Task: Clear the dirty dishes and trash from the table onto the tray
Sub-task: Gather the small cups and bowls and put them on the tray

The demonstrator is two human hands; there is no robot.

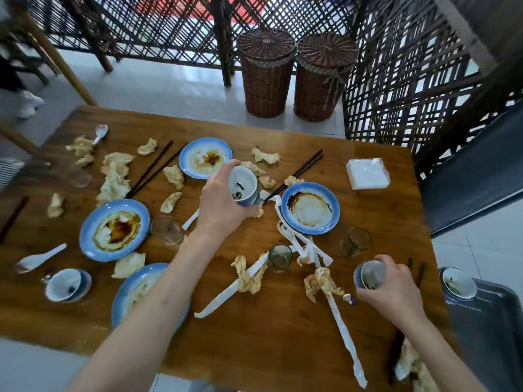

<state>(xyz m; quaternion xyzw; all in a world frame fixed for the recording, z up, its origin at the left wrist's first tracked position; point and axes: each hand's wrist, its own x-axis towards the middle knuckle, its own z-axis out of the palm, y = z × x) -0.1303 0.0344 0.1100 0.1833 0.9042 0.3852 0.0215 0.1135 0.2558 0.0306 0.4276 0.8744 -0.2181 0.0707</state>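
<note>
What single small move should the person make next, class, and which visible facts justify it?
Probably carry the right hand with its small bowl across to the tray at the table's right edge. The hand already grips that bowl, the tray is close, and one bowl already sits there. The left hand also holds a cup.

Two lidded wicker baskets stand side by side on the pale floor before a dark lattice screen.

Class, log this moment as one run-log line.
left hand: holds bowl | right hand: holds small bowl | tray: one bowl
</note>
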